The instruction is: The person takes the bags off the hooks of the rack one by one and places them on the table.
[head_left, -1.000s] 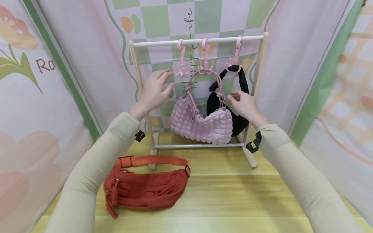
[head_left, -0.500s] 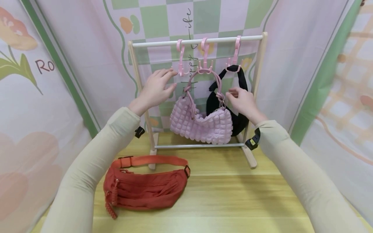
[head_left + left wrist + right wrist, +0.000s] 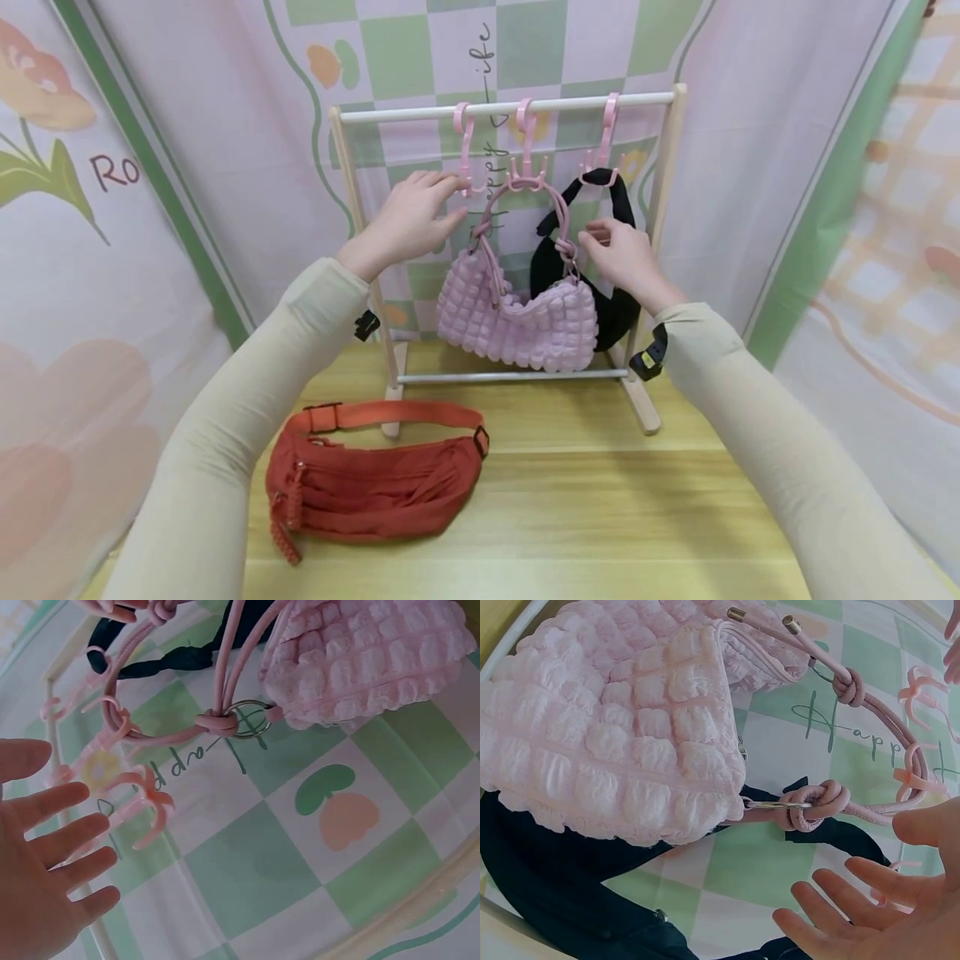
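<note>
A pink puffy quilted handbag (image 3: 517, 325) hangs by its knotted handle from the middle pink hook (image 3: 527, 171). Behind it, a black bag (image 3: 618, 317) hangs from the right pink hook (image 3: 606, 137). My left hand (image 3: 412, 215) is spread beside the left pink hook (image 3: 466, 150), which carries nothing; in the left wrist view its fingers (image 3: 79, 840) are apart and hold nothing. My right hand (image 3: 621, 257) hovers just right of the handbag's handle, in front of the black bag. Its fingers (image 3: 840, 900) are loosely extended with nothing in them in the right wrist view.
A red waist bag (image 3: 375, 487) with an orange strap lies on the wooden table (image 3: 570, 517) at the front left. The rack (image 3: 667, 158) has wooden side posts, a top rail and a lower bar (image 3: 517, 377). Patterned fabric (image 3: 405, 50) stands behind it.
My left hand has moved right, closer to the left hook. The right hand has shifted slightly up and left. The bags hang in the same places.
</note>
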Motion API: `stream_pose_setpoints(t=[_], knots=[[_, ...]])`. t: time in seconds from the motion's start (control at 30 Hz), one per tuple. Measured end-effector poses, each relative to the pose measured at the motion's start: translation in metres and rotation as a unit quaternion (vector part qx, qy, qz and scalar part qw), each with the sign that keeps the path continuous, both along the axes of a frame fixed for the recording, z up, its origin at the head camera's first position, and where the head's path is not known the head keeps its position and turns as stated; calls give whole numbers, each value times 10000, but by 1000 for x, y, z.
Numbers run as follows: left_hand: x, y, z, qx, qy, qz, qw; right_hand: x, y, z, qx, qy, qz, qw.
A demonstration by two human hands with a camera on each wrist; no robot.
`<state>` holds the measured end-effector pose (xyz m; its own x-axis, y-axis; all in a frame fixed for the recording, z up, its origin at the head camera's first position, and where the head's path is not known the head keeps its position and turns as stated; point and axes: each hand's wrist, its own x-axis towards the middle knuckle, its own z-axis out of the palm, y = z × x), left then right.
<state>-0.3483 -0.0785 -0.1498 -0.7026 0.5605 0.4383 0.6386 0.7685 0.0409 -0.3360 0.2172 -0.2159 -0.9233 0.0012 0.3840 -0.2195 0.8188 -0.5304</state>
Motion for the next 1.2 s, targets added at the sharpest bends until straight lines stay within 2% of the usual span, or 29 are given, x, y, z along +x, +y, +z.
stream_pose_setpoints(t=[0.27,0.9,1.2], knots=[[-2,7,12,-98,-49,102,9999,2,0,2,-2,-41,27,10000],[-5,24,32,-10,101,28,9999,2,-3,6,-57,-28,19,10000],[-6,30,43,149,420,-13,9990,-1,-4,11,-47,24,-10,10000]])
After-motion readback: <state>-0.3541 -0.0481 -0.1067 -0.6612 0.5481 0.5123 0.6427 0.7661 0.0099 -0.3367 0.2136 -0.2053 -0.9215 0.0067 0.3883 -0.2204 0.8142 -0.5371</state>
